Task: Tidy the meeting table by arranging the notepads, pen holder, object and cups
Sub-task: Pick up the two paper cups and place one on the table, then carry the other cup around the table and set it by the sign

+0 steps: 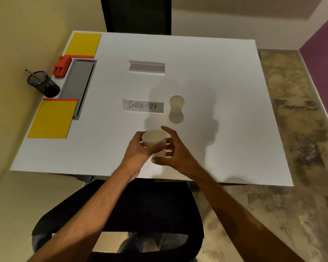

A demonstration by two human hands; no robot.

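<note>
My left hand [138,150] grips a white paper cup [154,139] near the front edge of the white table [225,110]. My right hand [175,152] hovers just right of that cup with fingers spread, close to its side. A second paper cup [176,104] stands upright beside a "CHECK-IN" name card [143,105]. Two yellow notepads lie on the left side, one far [83,44] and one near [52,120]. A black mesh pen holder [44,84] with pens stands at the left edge, next to a red object [62,66].
A grey tray [78,86] runs along the left side between the notepads. A second blank name card [146,67] stands further back. One black chair [140,210] is under my arms, another [136,14] at the far side. A wall is close on the left.
</note>
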